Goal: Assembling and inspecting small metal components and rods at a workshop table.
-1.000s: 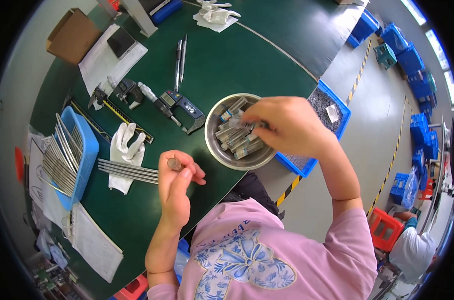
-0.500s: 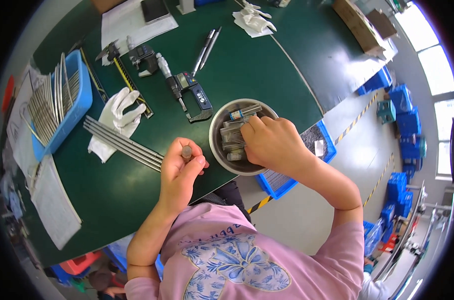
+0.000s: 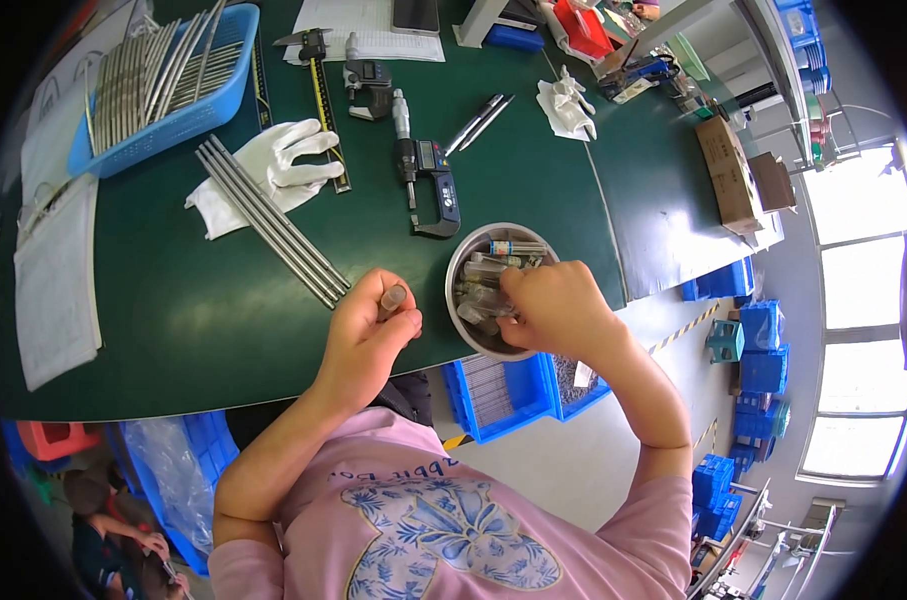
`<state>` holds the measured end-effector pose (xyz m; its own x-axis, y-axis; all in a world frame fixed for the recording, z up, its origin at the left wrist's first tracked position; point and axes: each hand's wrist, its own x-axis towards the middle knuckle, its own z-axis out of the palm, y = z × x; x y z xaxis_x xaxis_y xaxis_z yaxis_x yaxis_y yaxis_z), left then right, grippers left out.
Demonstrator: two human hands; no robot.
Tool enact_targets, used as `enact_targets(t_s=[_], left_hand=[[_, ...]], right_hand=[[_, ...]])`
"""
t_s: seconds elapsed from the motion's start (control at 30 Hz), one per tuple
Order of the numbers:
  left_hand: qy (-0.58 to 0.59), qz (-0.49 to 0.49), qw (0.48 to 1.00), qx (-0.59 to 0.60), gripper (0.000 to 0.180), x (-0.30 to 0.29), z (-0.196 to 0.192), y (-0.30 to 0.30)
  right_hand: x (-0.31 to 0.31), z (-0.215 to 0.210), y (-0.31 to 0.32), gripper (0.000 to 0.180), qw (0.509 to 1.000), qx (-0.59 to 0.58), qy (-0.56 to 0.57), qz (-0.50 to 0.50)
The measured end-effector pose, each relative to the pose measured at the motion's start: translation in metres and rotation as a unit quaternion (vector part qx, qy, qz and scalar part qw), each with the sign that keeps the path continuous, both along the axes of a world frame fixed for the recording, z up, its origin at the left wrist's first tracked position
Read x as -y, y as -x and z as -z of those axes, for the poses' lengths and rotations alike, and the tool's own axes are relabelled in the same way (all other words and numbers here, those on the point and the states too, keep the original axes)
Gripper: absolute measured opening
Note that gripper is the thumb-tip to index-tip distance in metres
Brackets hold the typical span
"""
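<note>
Left hand (image 3: pixel 363 318): pinching a small cylinder (image 3: pixel 394 296) | right hand (image 3: pixel 561 308): reaching into bowl (image 3: pixel 451 285), grip hidden | done: cannot tell | remaining: several tubes (image 3: pixel 518 248) inside

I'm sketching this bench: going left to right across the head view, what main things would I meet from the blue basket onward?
Blue basket, metal rods, left hand holding a small cylinder, metal bowl, right hand, cardboard box.
</note>
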<state>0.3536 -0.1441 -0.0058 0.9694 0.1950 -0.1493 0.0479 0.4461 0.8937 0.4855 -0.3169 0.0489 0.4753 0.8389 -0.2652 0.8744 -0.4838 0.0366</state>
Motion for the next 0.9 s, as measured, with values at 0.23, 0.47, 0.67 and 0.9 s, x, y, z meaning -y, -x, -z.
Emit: enact_targets(t_s=[0.23,0.47,0.67,0.9], left_hand=[[0.01,0.015,1.0,-0.014,0.011,-0.002,-0.004,0.004],[0.11,0.011,0.993,0.051,0.029,0.034,-0.022,-0.032],[0.175,0.155,0.97,0.067,0.026,0.035,-0.027,-0.047],[0.265,0.112,0.954,0.081,0.026,0.033,-0.024,-0.049]], right_hand=[[0.007,-0.017,-0.01,0.026,0.977,-0.136,-0.151,0.063],[0.012,-0.023,-0.013,0.024,0.814,-0.5,-0.263,0.132],[0.014,-0.027,-0.012,0.018,0.748,-0.595,-0.234,0.177],[0.017,-0.018,-0.011,0.026,0.663,-0.656,-0.315,0.176]])
